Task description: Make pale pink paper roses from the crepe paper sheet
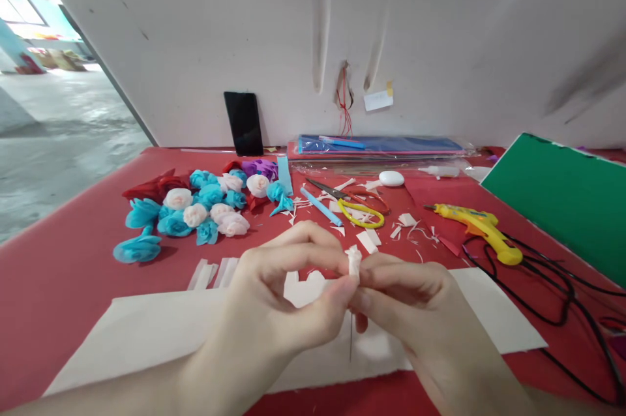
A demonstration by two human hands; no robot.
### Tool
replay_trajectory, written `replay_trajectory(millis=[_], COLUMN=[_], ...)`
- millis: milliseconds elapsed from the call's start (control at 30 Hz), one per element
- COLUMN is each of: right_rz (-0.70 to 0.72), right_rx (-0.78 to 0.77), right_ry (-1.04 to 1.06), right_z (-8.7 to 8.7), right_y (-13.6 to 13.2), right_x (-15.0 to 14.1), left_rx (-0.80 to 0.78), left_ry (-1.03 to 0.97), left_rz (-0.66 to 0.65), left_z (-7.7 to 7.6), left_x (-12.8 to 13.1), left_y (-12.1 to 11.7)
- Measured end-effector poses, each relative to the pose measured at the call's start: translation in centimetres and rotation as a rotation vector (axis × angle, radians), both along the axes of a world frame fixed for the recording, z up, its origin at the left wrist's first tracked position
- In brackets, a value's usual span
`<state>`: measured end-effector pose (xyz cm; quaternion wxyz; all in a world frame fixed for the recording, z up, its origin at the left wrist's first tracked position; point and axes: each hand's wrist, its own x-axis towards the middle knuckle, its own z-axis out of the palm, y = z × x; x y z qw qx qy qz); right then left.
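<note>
A small cream paper flower bud (354, 264), with a crinkled top, stands upright between my two hands. A thin wire stem (351, 341) points straight down below it. My left hand (288, 298) is closed, pinching the bud between thumb and fingers from the left. My right hand (415, 305) is closed too, its fingertips pressed at the bud's lower right side, partly hidden. Beneath the hands lies a long cream paper sheet (161, 318), with cut strips (203, 274) at its back edge.
Blue, white and red paper flowers (208, 197) cluster at the left. Yellow-handled scissors (362, 214), a blue pen (321, 206) and paper scraps lie beyond my hands. At the right are a yellow glue gun (482, 230), its black cord, and a green board (562, 201). A phone (243, 124) leans behind.
</note>
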<state>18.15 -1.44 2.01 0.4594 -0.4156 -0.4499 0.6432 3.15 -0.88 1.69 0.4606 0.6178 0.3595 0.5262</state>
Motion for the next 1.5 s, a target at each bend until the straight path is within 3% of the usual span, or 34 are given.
replay_trajectory(millis=[200,367,533,667,933,1133,1500], right_rz=[-0.027,-0.141,0.036,0.083,0.104,0.111,0.106], right_rx=[0.080,0.170,0.088,-0.044,-0.068,-0.063,-0.022], right_ry=[0.015,0.006,0.165,0.204,0.274,0.278,0.279], right_z=[-0.5,0.4,1.3,1.3,1.2,0.8,0.5], right_y=[-0.2,-0.5,-0.5,-0.5,-0.5,-0.5,-0.7], right_x=[-0.1,0.5,0.9,0.9,1.1,1.0,1.0], left_rx=[-0.004,-0.005,-0.149,-0.179,-0.352,-0.335,-0.097], left_ry=[0.005,0.008,-0.084,-0.142,-0.332,-0.283,-0.047], left_rz=[-0.051,-0.083,-0.299,-0.325,-0.416,-0.371,-0.200], left_z=[0.2,0.5,0.1,-0.2,-0.6,-0.4,-0.1], left_x=[0.0,-0.1,-0.1,0.1,0.6,0.5,0.6], left_y=[0.0,0.2,-0.4,-0.8,-0.9,-1.1,-1.0])
